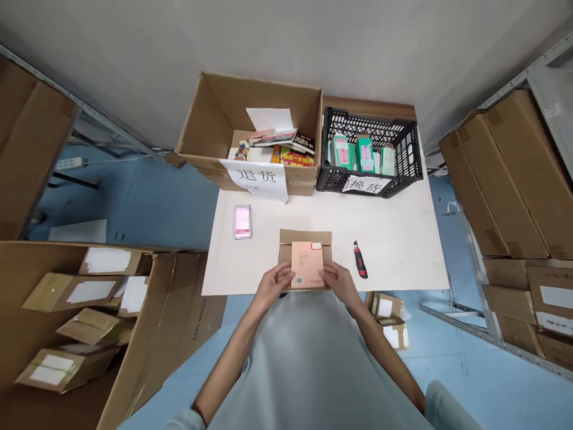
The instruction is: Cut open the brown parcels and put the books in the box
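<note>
A peach-coloured book [307,263] with a barcode and a small red-and-white label lies face up over an open cardboard mailer box [305,236] at the table's front edge. My left hand [276,280] grips the book's left edge, thumb on top. On its right edge my right hand [336,278] holds it the same way. The fingers under the book are partly hidden. To the right of the mailer box rests a black-and-red utility knife [360,260]. A phone [243,221] with a blurred pink screen lies to the left.
At the table's back stand a large carton [203,161] of books and a black plastic crate [398,179] holding green-and-white boxes. A big carton of parcels [179,310] is on the left. Stacked cartons [496,173] fill the right-hand shelf; small parcels [391,322] lie below the table.
</note>
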Demonstrator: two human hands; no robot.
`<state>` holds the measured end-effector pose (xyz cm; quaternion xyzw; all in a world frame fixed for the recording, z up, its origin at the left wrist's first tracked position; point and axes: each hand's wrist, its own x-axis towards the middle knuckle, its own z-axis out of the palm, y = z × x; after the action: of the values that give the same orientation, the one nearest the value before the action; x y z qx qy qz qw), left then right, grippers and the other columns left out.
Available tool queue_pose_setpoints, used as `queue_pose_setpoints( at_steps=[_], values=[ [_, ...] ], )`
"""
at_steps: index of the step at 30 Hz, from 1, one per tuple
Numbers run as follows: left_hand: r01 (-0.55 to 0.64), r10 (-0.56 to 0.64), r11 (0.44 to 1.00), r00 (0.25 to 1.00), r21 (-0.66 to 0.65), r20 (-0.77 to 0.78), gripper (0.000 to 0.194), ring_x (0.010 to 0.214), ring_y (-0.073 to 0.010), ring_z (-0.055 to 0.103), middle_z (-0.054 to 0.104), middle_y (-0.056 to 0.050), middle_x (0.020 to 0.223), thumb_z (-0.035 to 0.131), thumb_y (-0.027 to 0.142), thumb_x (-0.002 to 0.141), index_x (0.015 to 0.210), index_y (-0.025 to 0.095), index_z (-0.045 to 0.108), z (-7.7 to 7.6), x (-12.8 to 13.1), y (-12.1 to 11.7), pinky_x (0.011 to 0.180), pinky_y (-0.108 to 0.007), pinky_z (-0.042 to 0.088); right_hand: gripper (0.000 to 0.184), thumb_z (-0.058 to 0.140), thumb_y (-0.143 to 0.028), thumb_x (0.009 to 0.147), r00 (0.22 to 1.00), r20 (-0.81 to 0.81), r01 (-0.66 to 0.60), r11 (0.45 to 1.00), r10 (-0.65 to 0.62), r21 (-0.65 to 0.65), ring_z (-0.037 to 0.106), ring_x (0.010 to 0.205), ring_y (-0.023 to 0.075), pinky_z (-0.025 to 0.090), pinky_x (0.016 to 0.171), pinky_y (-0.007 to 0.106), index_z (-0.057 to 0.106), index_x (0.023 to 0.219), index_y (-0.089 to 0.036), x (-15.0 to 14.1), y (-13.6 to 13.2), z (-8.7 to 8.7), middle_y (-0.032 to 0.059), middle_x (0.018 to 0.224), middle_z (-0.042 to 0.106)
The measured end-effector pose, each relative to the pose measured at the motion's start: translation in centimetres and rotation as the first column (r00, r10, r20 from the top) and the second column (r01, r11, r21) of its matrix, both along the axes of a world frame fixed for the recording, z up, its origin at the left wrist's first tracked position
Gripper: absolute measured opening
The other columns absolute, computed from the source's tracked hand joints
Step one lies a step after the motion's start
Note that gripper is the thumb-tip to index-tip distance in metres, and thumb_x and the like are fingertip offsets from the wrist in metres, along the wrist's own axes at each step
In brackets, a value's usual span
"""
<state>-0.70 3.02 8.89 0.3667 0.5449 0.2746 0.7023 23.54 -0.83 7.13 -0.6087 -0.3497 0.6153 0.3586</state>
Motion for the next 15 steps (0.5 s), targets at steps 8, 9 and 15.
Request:
queue_pose_setpoints(
  at_steps=[8, 9, 15],
  values=[
    [-0.063, 0.088, 0.958, 0.993, 0.281, -0.077, 0.082, 0.081, -0.0224, 0.076, 0.079, -0.006, 0.098, 0.093, 0.074, 0.077, 0.137, 0.019, 0.082, 3.4, -0.8, 8.3, 0.070, -0.041, 0.074, 0.071, 0.088, -0.069, 0.088, 1.000, -0.006, 0.007, 0.977, -0.006, 0.214, 0.085, 0.092, 0.0288, 0.075, 0.080, 0.045, 0.081, 0.142, -0.023, -0.5, 8.6, 4.4, 0.0104, 0.124, 0.088],
    [-0.062, 0.105, 0.921, 0.990, 0.385, -0.093, 0.077, 0.086, -0.0230, 0.077, 0.081, -0.008, 0.106, 0.092, 0.072, 0.080, 0.137, 0.020, 0.083, 5.3, -0.9, 10.5, 0.077, -0.042, 0.075, 0.074, 0.090, -0.070, 0.087, 0.999, -0.026, 0.038, 0.956, -0.032, 0.291, 0.085, 0.109, 0.0325, 0.076, 0.088, 0.048, 0.080, 0.144, -0.024, -0.5, 10.8, 6.1, 0.0120, 0.135, 0.086],
    [-0.097, 0.410, 0.400, 0.908, 0.911, -0.083, 0.047, 0.154, -0.0323, 0.062, 0.070, -0.008, 0.157, 0.088, 0.059, 0.099, 0.137, 0.032, 0.081, 16.9, -1.9, 15.8, 0.126, -0.046, 0.059, 0.069, 0.081, -0.070, 0.100, 0.992, -0.051, 0.122, 0.758, -0.116, 0.640, 0.061, 0.160, 0.0333, 0.053, 0.133, 0.061, 0.073, 0.156, -0.032, 0.7, 17.9, 14.1, 0.0084, 0.168, 0.068]
  ],
)
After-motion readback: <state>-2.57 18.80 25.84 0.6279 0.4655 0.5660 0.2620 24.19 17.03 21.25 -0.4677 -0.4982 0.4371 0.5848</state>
